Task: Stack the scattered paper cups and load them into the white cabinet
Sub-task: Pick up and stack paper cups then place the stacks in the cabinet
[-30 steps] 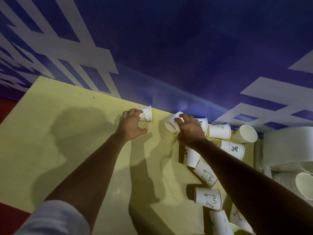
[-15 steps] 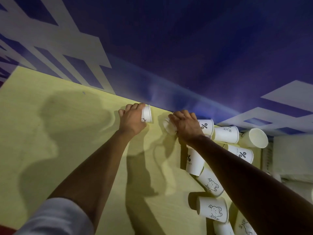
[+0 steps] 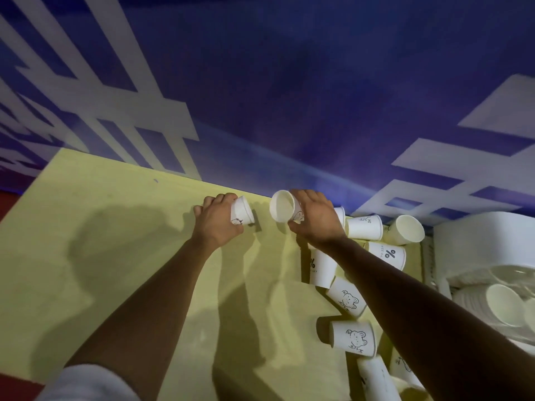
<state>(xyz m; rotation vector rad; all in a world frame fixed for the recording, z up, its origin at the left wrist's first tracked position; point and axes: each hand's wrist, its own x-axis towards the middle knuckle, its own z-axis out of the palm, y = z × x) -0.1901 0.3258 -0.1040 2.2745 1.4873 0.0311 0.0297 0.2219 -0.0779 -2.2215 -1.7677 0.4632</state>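
My left hand grips a white paper cup near the far edge of the yellow table, its base pointing right. My right hand holds a second paper cup just off the table, its open mouth turned left toward the first cup. A small gap separates the two cups. Several more paper cups lie scattered on their sides at the right, among them one with a percent sign and one with a bear drawing. My right forearm hides part of the pile.
A blue wall with white shapes rises right behind the table. At the far right is the white cabinet with stacked cups lying inside. A red floor strip shows at the left.
Both hands closed on their cups and lifted them. The right hand's cup turned its mouth toward the left cup, and the two came closer together.
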